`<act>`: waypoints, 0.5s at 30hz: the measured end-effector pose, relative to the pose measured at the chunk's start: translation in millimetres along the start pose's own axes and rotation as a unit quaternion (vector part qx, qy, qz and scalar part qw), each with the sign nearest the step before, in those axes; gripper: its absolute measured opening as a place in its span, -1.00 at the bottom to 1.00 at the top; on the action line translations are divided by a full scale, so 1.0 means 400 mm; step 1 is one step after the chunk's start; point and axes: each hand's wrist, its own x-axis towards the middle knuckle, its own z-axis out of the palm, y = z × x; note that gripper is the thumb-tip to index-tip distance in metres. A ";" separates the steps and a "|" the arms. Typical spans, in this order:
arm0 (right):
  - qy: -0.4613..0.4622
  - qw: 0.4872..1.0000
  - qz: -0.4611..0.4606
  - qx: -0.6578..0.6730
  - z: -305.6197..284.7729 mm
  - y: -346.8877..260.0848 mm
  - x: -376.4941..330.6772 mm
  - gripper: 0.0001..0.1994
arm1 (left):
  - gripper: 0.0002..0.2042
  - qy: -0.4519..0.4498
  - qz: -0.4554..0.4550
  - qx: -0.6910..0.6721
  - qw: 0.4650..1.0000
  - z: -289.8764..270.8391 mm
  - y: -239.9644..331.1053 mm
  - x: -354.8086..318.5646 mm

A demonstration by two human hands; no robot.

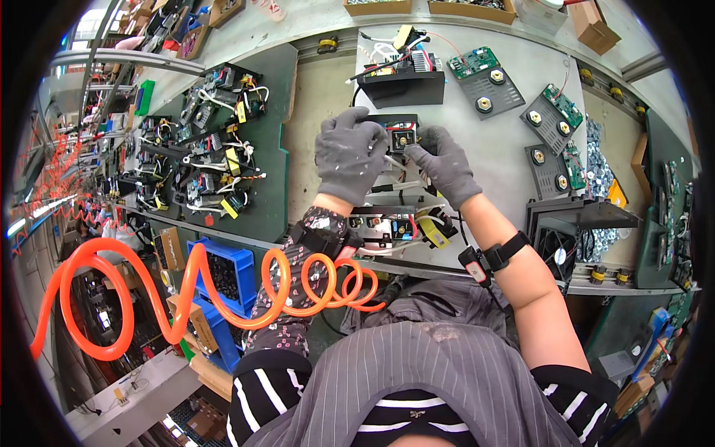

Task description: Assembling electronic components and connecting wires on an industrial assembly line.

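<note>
A small black-cased electronic assembly (402, 139) with a square part and a round brass-coloured centre lies between my hands on the pale work board (477, 216). Grey knit gloves cover both hands. My left hand (350, 155) is closed with curled fingers at the assembly's left side; what they hold is hidden. On the right side, my right hand (448, 165) pinches the assembly's edge between thumb and fingers. White and black cables (398, 186) run below it toward another open unit (383, 225) with a yellow-wrapped part. Beyond my hands stands a black-plated unit (402, 88) with wiring.
Black perforated plates with green circuit boards (488, 91) lie to the right, near a heap of small silvery parts (597, 171). At left, several wired units (212, 160) fill a green board (272, 141). An orange coiled hose (197, 290) hangs across the lower left, above blue bins (242, 276).
</note>
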 end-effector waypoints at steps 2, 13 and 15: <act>-0.009 1.000 0.014 0.008 -0.002 -0.003 -0.002 -0.61 | -0.82 0.018 0.025 0.048 0.998 -0.018 0.010 0.006; 0.002 1.000 0.007 0.020 -0.002 -0.011 -0.010 -0.62 | -0.77 0.008 0.177 0.163 0.971 -0.015 0.007 0.024; -0.001 0.999 0.011 0.038 -0.003 -0.006 -0.011 -0.62 | -0.77 0.032 0.155 0.154 0.975 -0.012 0.010 0.020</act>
